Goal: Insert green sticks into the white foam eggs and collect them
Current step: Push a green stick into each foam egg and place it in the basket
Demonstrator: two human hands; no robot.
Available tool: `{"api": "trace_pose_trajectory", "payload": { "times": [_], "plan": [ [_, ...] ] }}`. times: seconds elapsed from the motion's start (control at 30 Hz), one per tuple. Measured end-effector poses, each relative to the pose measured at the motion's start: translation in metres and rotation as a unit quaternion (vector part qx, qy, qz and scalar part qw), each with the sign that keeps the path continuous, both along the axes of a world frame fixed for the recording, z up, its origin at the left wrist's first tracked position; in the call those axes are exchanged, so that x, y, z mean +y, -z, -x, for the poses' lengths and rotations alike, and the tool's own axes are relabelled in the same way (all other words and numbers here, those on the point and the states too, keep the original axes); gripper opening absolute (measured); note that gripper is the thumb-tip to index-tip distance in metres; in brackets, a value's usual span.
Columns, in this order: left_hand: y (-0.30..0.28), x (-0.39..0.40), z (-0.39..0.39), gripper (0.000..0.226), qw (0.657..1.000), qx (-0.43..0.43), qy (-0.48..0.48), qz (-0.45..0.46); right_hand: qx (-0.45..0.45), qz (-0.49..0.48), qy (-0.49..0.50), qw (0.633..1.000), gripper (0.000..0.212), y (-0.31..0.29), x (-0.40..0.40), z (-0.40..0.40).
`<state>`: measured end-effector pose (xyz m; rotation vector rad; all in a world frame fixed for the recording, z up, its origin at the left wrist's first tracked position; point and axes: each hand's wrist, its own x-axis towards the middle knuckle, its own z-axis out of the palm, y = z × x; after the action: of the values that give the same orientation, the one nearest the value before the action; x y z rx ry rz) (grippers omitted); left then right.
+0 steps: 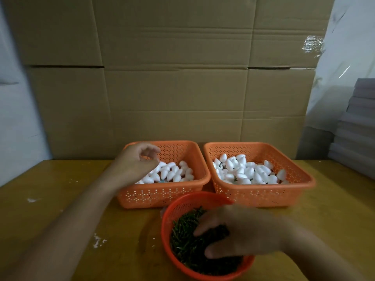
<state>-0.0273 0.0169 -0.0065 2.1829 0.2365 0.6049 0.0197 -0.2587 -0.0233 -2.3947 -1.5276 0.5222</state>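
On the yellow-brown wooden table point(60, 209), two rectangular orange perforated plastic baskets sit side by side in front of a wall of brown cardboard boxes point(172, 78). The left basket point(162, 194), at about 11 o'clock from the round basket, holds plain white foam eggs point(174, 173); the left hand point(138, 161) hovers over its near-left corner, fingers loosely curled, and whether they pinch an egg cannot be told. The right basket point(263, 194), at 1 o'clock, holds eggs point(243, 169) with green bits showing. The right hand point(239, 232) reaches into the round orange mesh basket point(168, 220) at 6 o'clock, fingers curled down into the short green sticks point(186, 234).
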Motion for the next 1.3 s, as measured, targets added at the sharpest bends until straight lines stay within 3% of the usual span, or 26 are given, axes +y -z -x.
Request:
{"api": "trace_pose_trajectory", "payload": {
  "times": [0.1, 0.27, 0.5, 0.7, 0.97, 1.07, 1.2, 1.3],
  "plan": [
    [0.001, 0.021, -0.015, 0.021, 0.986, 0.11, -0.015, -0.123, -0.027, 0.052, -0.023, 0.998, 0.048, 0.008, 0.006, 0.007],
    [0.008, 0.046, -0.046, 0.021, 0.929, 0.252, -0.01, -0.272, -0.05, 0.076, -0.027, 0.996, 0.049, 0.01, 0.009, 0.01],
    [0.021, 0.065, -0.078, 0.033, 0.864, 0.377, 0.029, -0.331, -0.046, 0.08, -0.032, 0.995, 0.046, 0.005, 0.009, 0.009],
    [0.023, 0.06, -0.084, 0.036, 0.833, 0.406, 0.052, -0.373, -0.036, 0.076, -0.039, 0.996, 0.042, 0.008, 0.009, 0.006],
    [0.031, 0.053, -0.086, 0.023, 0.838, 0.387, 0.07, -0.378, -0.031, 0.075, -0.043, 0.996, 0.043, 0.01, 0.008, 0.003],
    [0.03, 0.054, -0.085, 0.02, 0.864, 0.362, 0.065, -0.344, -0.036, 0.082, -0.044, 0.995, 0.044, 0.01, 0.008, 0.003],
    [0.015, 0.046, -0.077, 0.017, 0.951, 0.181, 0.053, -0.245, -0.041, 0.09, -0.042, 0.994, 0.046, 0.009, 0.007, 0.004],
    [-0.005, 0.022, -0.06, 0.015, 0.989, 0.036, 0.1, -0.098, -0.041, 0.093, -0.043, 0.994, 0.047, 0.009, 0.008, 0.005]
  ]
}}
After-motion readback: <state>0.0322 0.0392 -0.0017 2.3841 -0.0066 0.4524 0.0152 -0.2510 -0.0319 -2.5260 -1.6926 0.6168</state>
